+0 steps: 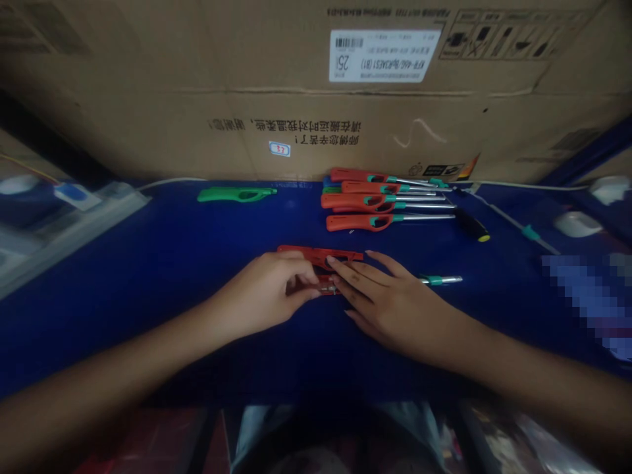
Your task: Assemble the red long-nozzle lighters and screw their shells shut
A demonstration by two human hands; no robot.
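A gas lighter with a red body [327,284] lies on the blue tabletop between my hands. Its metal tube [451,280], with a green collar, sticks out beyond the right hand. My left hand [276,283] is closed, thumb and fingers pinching the body's left end, where a clear part shows. My right hand [395,296] rests over the lighter with fingers stretched and spread, hiding its middle. Just behind, touched by the right fingertips, is a loose red handle shell [318,255].
Several long red lighters [358,222] lie stacked at the back, by a black screwdriver [473,225]. A green handle shell [234,194] lies back left. A large cardboard box [172,131] walls the rear. A metal rod with a green piece [530,232] lies right.
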